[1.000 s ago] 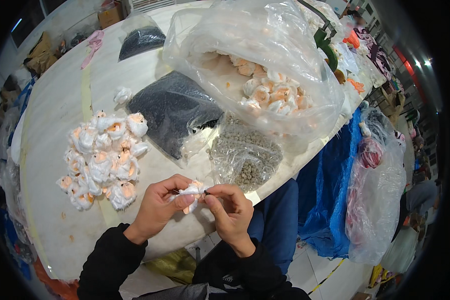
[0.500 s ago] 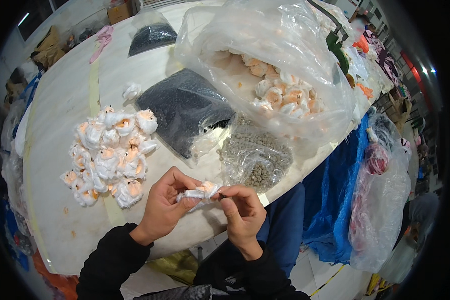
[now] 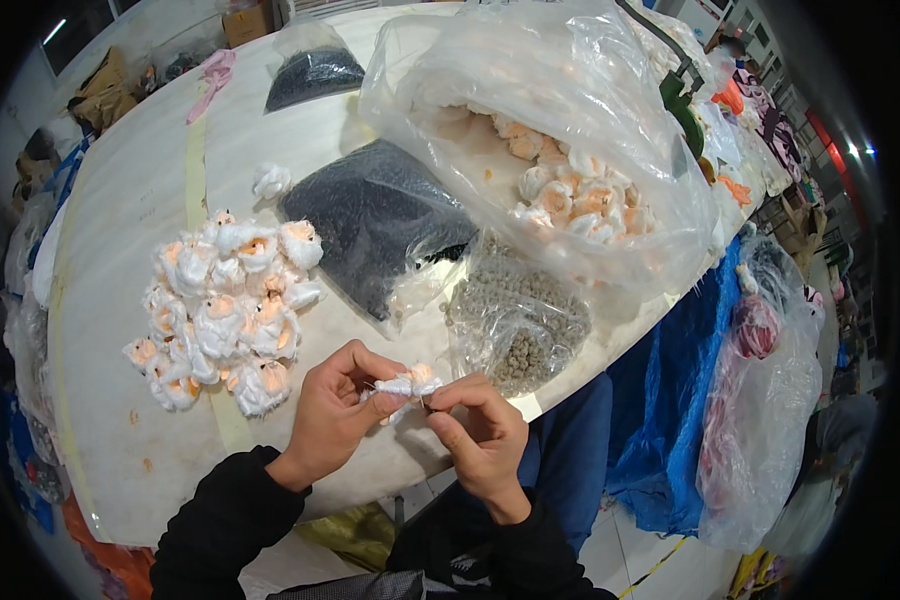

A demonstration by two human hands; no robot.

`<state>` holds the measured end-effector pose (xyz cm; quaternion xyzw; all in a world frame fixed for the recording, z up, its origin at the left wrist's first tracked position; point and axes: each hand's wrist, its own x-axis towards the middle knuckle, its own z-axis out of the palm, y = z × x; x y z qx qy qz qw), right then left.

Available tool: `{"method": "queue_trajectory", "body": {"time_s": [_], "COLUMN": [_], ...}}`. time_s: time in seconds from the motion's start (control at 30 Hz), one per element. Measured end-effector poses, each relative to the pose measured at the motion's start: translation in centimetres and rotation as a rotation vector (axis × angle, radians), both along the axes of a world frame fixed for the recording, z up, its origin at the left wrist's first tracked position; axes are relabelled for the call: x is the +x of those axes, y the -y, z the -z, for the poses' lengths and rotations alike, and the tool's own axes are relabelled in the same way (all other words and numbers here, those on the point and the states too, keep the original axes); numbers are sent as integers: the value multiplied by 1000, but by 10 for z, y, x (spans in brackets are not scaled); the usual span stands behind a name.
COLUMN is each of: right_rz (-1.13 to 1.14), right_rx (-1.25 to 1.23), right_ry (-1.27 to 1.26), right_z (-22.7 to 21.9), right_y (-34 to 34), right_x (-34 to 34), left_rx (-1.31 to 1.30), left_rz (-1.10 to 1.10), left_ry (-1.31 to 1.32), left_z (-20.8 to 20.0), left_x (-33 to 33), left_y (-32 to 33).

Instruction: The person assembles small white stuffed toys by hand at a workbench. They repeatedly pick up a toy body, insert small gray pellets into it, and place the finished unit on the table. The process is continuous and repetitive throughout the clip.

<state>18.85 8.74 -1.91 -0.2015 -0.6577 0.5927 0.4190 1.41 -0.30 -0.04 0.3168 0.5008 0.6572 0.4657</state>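
Near the table's front edge my left hand point(image 3: 332, 408) pinches a small fluffy plush piece point(image 3: 410, 380), white with a peach part. Close against its right side, my right hand point(image 3: 482, 432) has thumb and forefinger pressed together on a small dark piece point(image 3: 429, 407), too small to identify. Left of my hands lies a pile of similar white and peach plush pieces point(image 3: 220, 325). Beyond them are a clear bag of tiny black parts point(image 3: 360, 215) and an open clear bag of small grey-brown parts point(image 3: 530, 355).
A large clear plastic bag point(image 3: 560, 80) at the far right holds more plush pieces. One white plush piece point(image 3: 271, 181) lies apart near the black parts. Further back sit another bag of black parts point(image 3: 315, 75) and a pink cloth strip point(image 3: 213, 82). Blue sheeting point(image 3: 660, 400) hangs at right.
My right fingertips and the dark piece have shifted slightly left and down along the plush piece. My left hand stays nearly in place. The whole view has moved a little.
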Motion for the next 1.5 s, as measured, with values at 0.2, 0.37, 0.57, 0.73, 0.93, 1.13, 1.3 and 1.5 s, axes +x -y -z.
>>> {"method": "queue_trajectory", "body": {"time_s": [0.2, 0.37, 0.57, 0.73, 0.93, 1.13, 1.3, 1.5], "right_rz": [-1, 41, 78, 77, 185, -23, 119, 224], "right_rx": [54, 9, 90, 252, 395, 478, 554, 518], "right_ry": [40, 41, 93, 162, 134, 249, 220, 213], "right_z": [-4, -6, -6, -6, -22, -16, -11, -1], "right_y": [-2, 0, 1, -1, -9, -25, -22, -14], "right_x": [-1, -4, -7, -6, -13, -1, -3, -7], "left_rx": [-37, -34, -19, 27, 66, 164, 333, 322], "left_rz": [32, 16, 18, 12, 86, 70, 10, -47], "left_ry": [13, 11, -29, -94, -315, -667, -932, -940], "left_z": [0, -1, -2, -7, -6, -5, -12, -8], "left_x": [-1, 3, 3, 4, -3, -2, 1, 5], "left_y": [0, 0, 0, 1, 2, 4, 0, 1]}}
